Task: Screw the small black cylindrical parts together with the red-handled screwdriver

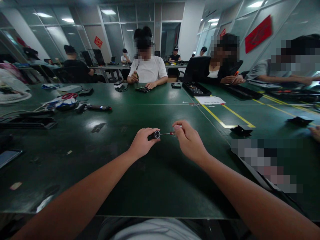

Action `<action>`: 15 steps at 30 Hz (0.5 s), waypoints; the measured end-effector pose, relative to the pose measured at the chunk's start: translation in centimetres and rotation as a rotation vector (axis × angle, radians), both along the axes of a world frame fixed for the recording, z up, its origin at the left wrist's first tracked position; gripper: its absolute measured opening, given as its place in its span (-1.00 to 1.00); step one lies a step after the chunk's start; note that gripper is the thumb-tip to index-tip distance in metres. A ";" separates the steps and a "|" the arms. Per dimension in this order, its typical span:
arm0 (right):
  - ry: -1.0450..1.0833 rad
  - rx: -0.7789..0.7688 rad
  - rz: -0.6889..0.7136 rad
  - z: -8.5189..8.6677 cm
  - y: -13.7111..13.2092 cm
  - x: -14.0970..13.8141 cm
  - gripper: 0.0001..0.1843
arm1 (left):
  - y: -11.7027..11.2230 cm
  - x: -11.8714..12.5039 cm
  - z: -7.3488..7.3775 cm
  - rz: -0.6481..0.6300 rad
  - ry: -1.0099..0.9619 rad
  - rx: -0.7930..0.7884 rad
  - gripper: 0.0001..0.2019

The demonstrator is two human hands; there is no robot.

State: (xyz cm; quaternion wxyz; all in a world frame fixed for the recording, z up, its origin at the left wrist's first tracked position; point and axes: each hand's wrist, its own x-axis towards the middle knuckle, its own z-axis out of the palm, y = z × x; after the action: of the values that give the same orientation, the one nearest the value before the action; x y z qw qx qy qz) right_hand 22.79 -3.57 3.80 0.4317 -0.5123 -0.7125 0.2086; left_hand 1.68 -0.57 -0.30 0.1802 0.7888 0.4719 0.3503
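Left hand (141, 142): fingers grasp a dark cylinder (152, 135), its pale-ringed end facing the near side. Right hand (189, 139): thumb and fingers grip the handle of a screwdriver (172, 133), its thin shaft pointing left at the cylinder. Whether the tip touches the cylinder cannot be told. Both items are held above the middle of the green table (160, 183). To the right lies a black part (241, 130); farther off, a paper (210, 100) and a black tray (196, 89). A co-worker (156, 68) in white sits at the far side.
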 end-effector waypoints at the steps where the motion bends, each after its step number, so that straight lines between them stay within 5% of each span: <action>1: 0.017 -0.002 0.006 -0.1 0.1 0.0 -0.79 | 0.0 0.0 0.0 0.002 -0.004 -0.005 -0.61; 11: 0.340 -0.036 -0.009 -1.3 1.1 -0.4 -0.69 | -0.4 0.2 0.6 -0.008 0.053 0.001 -0.64; 15: 0.689 -0.293 -0.060 -2.3 2.8 0.1 -0.65 | -0.5 0.4 0.9 -0.030 0.171 0.047 -0.66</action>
State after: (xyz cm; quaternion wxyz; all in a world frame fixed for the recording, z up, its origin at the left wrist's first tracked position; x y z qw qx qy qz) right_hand 22.93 -0.79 1.48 0.5741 -0.4889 -0.4730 0.4557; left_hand 2.05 -1.11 0.58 0.1261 0.8266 0.4655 0.2900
